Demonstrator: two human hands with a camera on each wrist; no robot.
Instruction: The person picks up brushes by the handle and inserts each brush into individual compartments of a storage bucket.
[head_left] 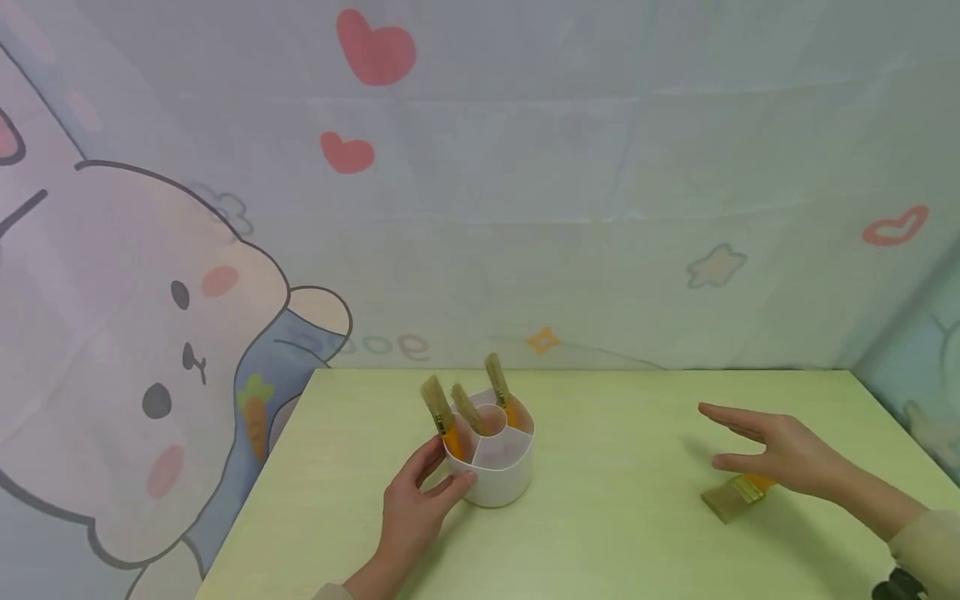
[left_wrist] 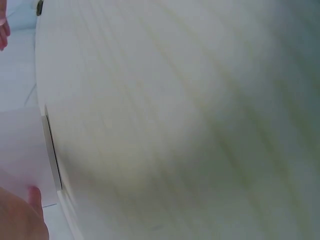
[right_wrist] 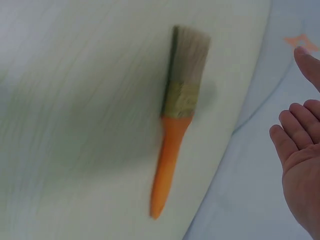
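Observation:
With thumb and fingers about its left side, my left hand (head_left: 416, 507) grips a round white divided organizer (head_left: 501, 487) that stands on the table. Three paintbrushes lean in its compartments, bristles up: one at the left (head_left: 438, 407), one at the centre (head_left: 468, 410), one at the back right (head_left: 497, 382). A wider paintbrush (head_left: 732, 498) with an orange handle lies flat at the right. Over that handle hovers my right hand (head_left: 802, 457), fingers extended and thumb apart. The whole loose brush (right_wrist: 176, 122) shows in the right wrist view, not touched by the hand (right_wrist: 302, 170).
A pale yellow-green table (head_left: 600, 533) spans the front. Behind it hangs a cloth backdrop (head_left: 525, 167) printed with hearts and a cartoon rabbit. The organizer stands left of the table's middle, well apart from the loose brush.

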